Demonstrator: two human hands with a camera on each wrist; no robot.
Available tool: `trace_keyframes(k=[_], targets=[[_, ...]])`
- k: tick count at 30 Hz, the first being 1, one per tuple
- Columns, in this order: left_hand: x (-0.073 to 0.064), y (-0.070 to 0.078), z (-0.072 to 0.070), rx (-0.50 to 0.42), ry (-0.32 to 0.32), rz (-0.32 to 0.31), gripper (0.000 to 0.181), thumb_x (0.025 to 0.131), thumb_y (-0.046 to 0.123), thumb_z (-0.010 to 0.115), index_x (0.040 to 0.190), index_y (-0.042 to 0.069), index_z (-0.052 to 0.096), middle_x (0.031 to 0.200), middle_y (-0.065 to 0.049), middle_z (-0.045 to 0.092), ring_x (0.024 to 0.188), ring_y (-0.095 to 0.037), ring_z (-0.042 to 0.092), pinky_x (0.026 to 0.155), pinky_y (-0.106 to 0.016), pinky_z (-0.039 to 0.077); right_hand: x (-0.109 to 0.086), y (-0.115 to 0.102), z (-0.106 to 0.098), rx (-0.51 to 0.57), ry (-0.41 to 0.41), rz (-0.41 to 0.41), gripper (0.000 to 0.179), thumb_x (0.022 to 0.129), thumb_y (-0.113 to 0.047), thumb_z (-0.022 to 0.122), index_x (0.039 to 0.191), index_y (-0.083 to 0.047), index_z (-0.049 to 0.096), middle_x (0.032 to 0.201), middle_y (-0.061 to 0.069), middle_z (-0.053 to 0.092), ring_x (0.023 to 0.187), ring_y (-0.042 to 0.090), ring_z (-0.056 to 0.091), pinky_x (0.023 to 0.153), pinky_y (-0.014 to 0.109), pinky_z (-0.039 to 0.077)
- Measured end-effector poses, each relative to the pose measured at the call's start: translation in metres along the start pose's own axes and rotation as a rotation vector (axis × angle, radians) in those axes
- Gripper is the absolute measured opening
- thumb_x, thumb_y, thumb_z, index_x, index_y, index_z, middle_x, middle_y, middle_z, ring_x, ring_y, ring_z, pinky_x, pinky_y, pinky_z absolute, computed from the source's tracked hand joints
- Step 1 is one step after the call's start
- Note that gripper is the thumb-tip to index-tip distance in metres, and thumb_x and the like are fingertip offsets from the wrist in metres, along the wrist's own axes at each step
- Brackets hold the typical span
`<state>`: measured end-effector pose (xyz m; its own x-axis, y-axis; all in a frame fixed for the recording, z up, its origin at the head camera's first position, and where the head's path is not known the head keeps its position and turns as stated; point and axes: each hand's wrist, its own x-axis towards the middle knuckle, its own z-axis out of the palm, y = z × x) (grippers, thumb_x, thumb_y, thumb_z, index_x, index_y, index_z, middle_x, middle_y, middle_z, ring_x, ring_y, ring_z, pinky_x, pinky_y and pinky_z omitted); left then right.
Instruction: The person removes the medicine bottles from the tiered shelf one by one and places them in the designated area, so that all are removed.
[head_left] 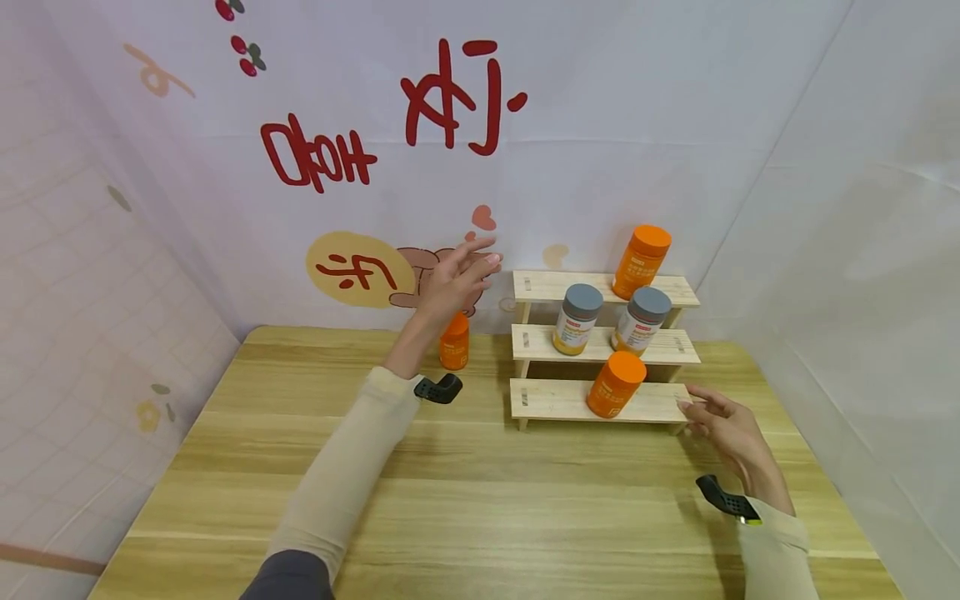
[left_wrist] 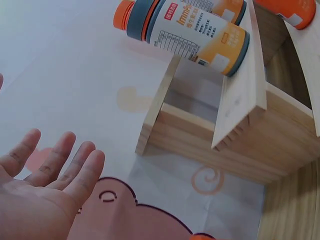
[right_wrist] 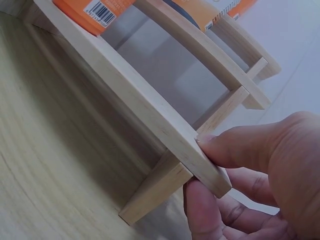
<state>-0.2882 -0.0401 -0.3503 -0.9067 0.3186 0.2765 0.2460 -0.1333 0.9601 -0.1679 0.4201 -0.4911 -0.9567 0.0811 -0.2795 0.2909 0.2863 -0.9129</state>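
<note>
Right hand (head_left: 726, 429): pinching the end of the bottom step (head_left: 553, 401) at four o'clock (counting hours round the middle of the wooden stand (head_left: 601, 344), as seen from the head), pressing the thumb on the upper face, curling fingers beneath.
Left hand (head_left: 456, 282): hovering at ten o'clock in front of the back cloth (head_left: 637, 108), holding fingers loosely extended and a little spread, hanging apart from the stand.
Wooden stand: standing on the tabletop (head_left: 480, 517), climbing in three steps toward twelve o'clock, carrying four jars.
Bottom step: bearing an orange jar (head_left: 617, 385) near six o'clock, showing its barcode in the right wrist view.
Middle step (head_left: 535, 340): bearing one grey-lidded jar (head_left: 576, 322) at ten o'clock and a second grey-lidded jar (head_left: 642, 323) at two.
Top step (head_left: 543, 287): bearing an upper orange jar (head_left: 642, 262) at one o'clock.
Lone orange jar (head_left: 454, 343): standing upright on the tabletop at nine o'clock, appearing below the left hand and just beside the forearm in the head view.
Back cloth: displaying large red characters (head_left: 445, 100) at eleven o'clock and a yellow oval (head_left: 330, 283) between nine and ten.
Pale sleeves (head_left: 345, 479): covering both forearms, ending near black wrist mounts (head_left: 440, 389).
Tabletop: stretching toward six o'clock, showing streaked wood grain.
</note>
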Motion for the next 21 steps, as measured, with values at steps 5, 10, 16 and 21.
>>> trace_keyframes(k=[5, 10, 16, 21], targets=[[0.009, 0.002, 0.008, 0.017, -0.031, -0.017, 0.057, 0.102, 0.027, 0.062, 0.154, 0.010, 0.045, 0.148, -0.025, 0.053, 0.139, -0.043, 0.051, 0.115, -0.052, 0.046, 0.000, 0.000, 0.001, -0.016, 0.002, -0.003, 0.083, 0.098, -0.039, 0.069, 0.160, -0.002, 0.030, 0.102, -0.021, 0.065, 0.096, -0.001, 0.063, 0.084, 0.024, 0.060], [0.017, 0.005, 0.016, 0.007, -0.053, -0.029, 0.058, 0.102, 0.028, 0.062, 0.154, 0.010, 0.045, 0.147, -0.022, 0.055, 0.138, -0.040, 0.053, 0.116, -0.053, 0.044, 0.000, 0.000, 0.001, -0.026, -0.002, -0.005, 0.082, 0.099, -0.038, 0.069, 0.161, -0.001, 0.029, 0.102, -0.021, 0.065, 0.095, -0.001, 0.063, 0.084, 0.025, 0.060], [0.030, 0.007, 0.026, -0.034, -0.104, -0.032, 0.059, 0.103, 0.029, 0.060, 0.156, 0.009, 0.041, 0.153, -0.023, 0.050, 0.140, -0.040, 0.051, 0.117, -0.051, 0.044, 0.000, -0.001, -0.001, -0.045, -0.005, -0.007, 0.083, 0.099, -0.040, 0.068, 0.161, -0.002, 0.029, 0.102, -0.023, 0.065, 0.095, -0.002, 0.063, 0.085, 0.025, 0.060], [0.041, 0.009, 0.035, -0.030, -0.143, -0.047, 0.061, 0.103, 0.033, 0.060, 0.157, 0.011, 0.040, 0.153, -0.021, 0.049, 0.141, -0.038, 0.051, 0.116, -0.048, 0.046, 0.001, 0.000, -0.002, -0.062, -0.008, -0.013, 0.083, 0.099, -0.041, 0.067, 0.161, -0.002, 0.028, 0.103, -0.024, 0.065, 0.096, -0.003, 0.063, 0.086, 0.024, 0.060]])
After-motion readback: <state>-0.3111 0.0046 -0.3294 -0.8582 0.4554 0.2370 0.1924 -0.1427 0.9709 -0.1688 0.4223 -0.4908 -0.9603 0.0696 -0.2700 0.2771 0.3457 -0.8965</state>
